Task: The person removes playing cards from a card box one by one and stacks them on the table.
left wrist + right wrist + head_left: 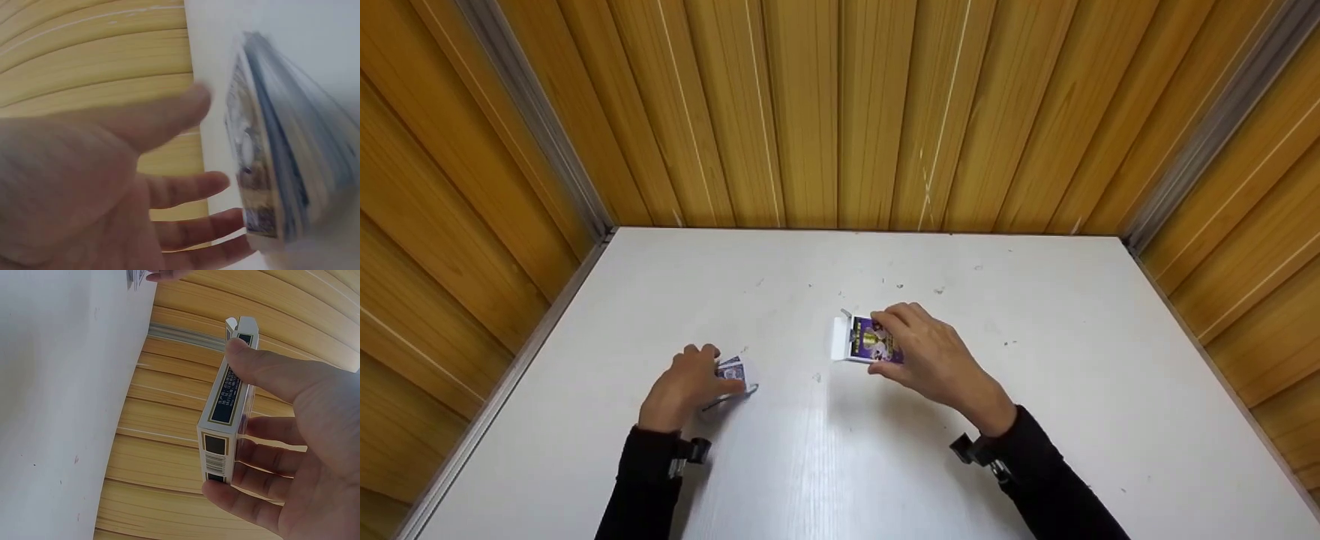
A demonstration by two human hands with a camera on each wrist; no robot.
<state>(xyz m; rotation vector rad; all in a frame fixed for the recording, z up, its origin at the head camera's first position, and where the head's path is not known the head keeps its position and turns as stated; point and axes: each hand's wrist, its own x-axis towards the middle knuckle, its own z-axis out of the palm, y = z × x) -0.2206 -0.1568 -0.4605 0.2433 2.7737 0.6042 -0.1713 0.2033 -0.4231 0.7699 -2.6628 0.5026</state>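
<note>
My left hand (686, 386) is at a stack of printed cards (731, 373) on the left part of the table. In the left wrist view its thumb stands apart from the cards (253, 157), and its straight fingers reach to their near edge. The stack is tilted on edge and fanned, blurred there. My right hand (941, 364) holds a small card box (867, 339), with a purple and gold front, between thumb and fingers. Its white end flap is folded out to the left. The right wrist view shows the box's side (225, 402) with dark printed panels and a barcode.
The white table (810, 457) carries small dark marks. Yellow wood-look panels (840, 112) rise along its back, and similar walls stand left and right, with grey metal posts (540, 112) at the corners.
</note>
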